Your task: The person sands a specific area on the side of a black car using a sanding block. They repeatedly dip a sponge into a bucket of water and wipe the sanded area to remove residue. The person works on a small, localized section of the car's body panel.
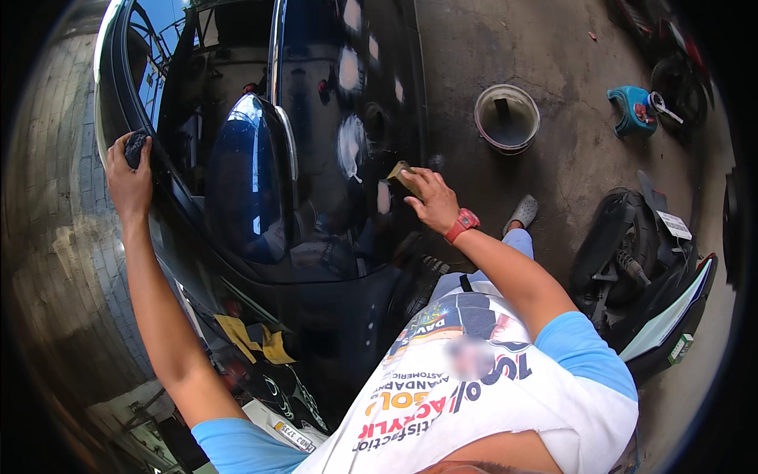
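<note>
My left hand (128, 180) is closed on a dark, rough-looking sponge (136, 147), resting on the edge of the car roof beside the side window. In my right hand (435, 202), which wears a red wristwatch (464, 224), is a small yellow-tan sanding block (401, 174), held at the side of the dark blue car (324, 213). Its contact with the panel is hard to make out. Left of the block, a white filler patch (350, 146) marks the glossy paint, with several more patches farther along the car. The side mirror (251, 189) lies between my hands.
A bucket (508, 118) of greyish water stands on the concrete floor to the right. Beyond it are a cut teal plastic container (632, 110) and motorcycle parts (624, 245). Yellow sheets (251, 338) lie at the lower left, near a licence plate (294, 436).
</note>
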A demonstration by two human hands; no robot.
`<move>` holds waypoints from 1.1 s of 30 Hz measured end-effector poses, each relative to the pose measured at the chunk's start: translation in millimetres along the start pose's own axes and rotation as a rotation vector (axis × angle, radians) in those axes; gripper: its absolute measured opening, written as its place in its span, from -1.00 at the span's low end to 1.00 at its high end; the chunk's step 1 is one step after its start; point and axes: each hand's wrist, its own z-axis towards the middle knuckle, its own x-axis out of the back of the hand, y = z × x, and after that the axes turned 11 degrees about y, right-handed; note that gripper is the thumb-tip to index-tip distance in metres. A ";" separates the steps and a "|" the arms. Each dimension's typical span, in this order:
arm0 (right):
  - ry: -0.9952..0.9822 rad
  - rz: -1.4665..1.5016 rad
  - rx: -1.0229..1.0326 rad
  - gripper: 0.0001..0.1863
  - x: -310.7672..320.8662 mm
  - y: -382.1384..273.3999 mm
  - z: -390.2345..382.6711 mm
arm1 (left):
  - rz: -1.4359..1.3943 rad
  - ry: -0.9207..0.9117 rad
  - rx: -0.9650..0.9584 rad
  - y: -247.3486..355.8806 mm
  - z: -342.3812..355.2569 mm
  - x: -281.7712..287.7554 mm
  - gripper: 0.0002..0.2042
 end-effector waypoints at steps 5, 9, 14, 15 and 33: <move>0.115 -0.206 -0.185 -0.37 129.3 103.7 -28.9 | -0.349 0.005 -0.145 186.1 -36.9 73.8 -0.55; 0.166 -0.305 -0.320 -0.35 221.6 145.2 -37.9 | -0.543 -0.373 -0.273 302.8 -123.6 53.9 -0.48; 0.250 -0.310 -0.455 -0.38 303.4 158.2 -51.6 | -0.298 -0.737 -0.237 300.9 -279.5 -32.0 -0.54; 0.260 -0.333 -0.487 -0.39 318.7 159.5 -54.6 | -0.272 -0.713 -0.269 295.9 -290.0 -39.4 -0.57; 0.438 -0.016 -0.672 -0.36 352.8 195.6 31.6 | -0.991 -0.672 0.884 570.3 -103.0 -198.8 -0.32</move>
